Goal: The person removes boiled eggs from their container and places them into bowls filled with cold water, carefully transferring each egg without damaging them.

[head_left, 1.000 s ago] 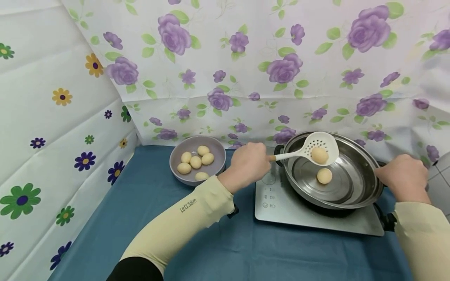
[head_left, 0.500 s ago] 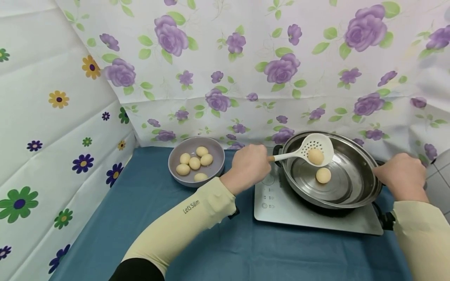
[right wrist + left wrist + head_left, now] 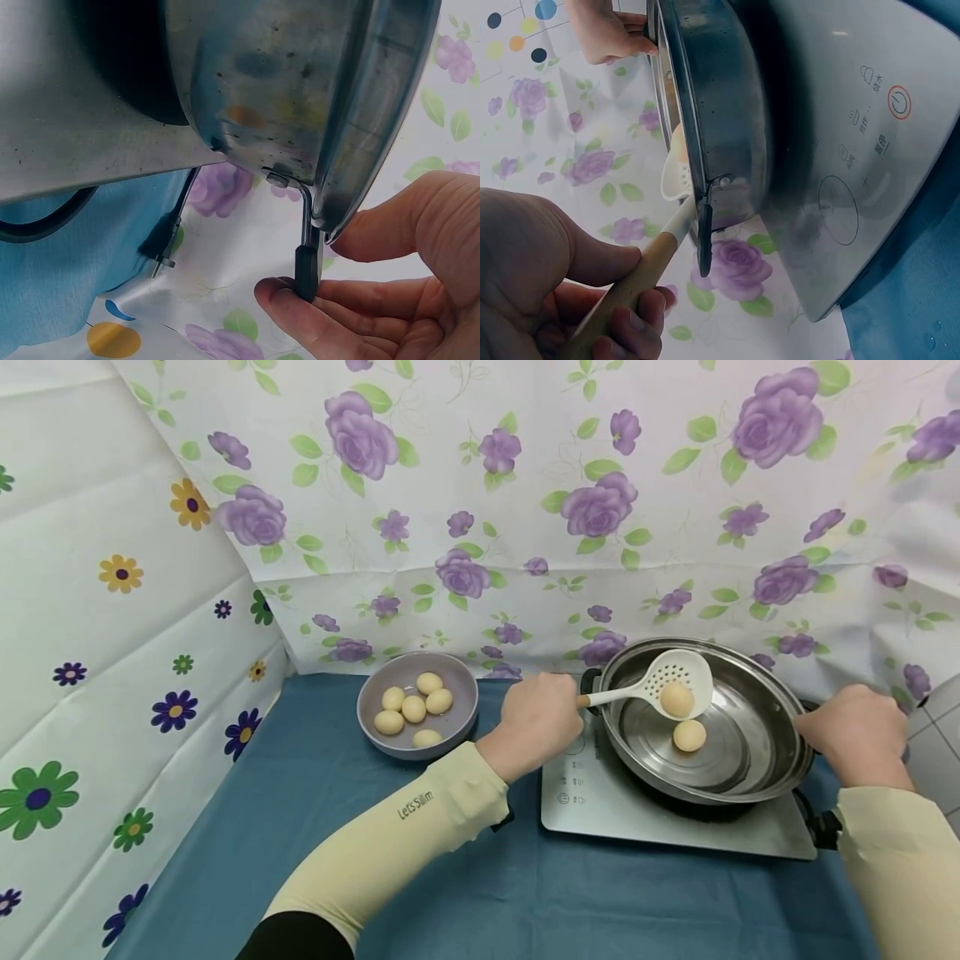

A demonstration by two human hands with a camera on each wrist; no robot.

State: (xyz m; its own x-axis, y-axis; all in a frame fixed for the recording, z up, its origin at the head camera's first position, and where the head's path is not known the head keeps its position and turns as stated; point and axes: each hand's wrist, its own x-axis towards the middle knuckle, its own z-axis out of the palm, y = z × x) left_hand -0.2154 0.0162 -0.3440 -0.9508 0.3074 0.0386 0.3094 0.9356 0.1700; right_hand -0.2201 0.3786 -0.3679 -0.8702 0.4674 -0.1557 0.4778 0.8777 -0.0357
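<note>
In the head view my left hand (image 3: 542, 727) grips the wooden end of a white slotted skimmer (image 3: 693, 677). An egg (image 3: 677, 700) sits in the skimmer's bowl over the wide steel pot (image 3: 780, 735). Just below it in that view, another egg (image 3: 689, 736) lies on the pot's bottom. At the pot's right side, my right hand (image 3: 858, 735) holds the rim and handle; the right wrist view shows the thumb at the rim and fingertips against the black side handle (image 3: 306, 271). In the left wrist view, thumb and fingers wrap the skimmer's wooden handle (image 3: 622, 292).
The pot stands on a silver induction cooktop (image 3: 600, 818). Left of it, a grey-purple bowl (image 3: 371, 718) holds several eggs. A blue cloth (image 3: 420, 885) covers the table, with flowered sheets (image 3: 510, 527) behind. A black power plug (image 3: 160, 238) lies beside the cooktop.
My left hand has moved slightly right and down, and the skimmer with its egg sits a little lower over the pot. My right hand keeps its hold. The head view has shifted slightly.
</note>
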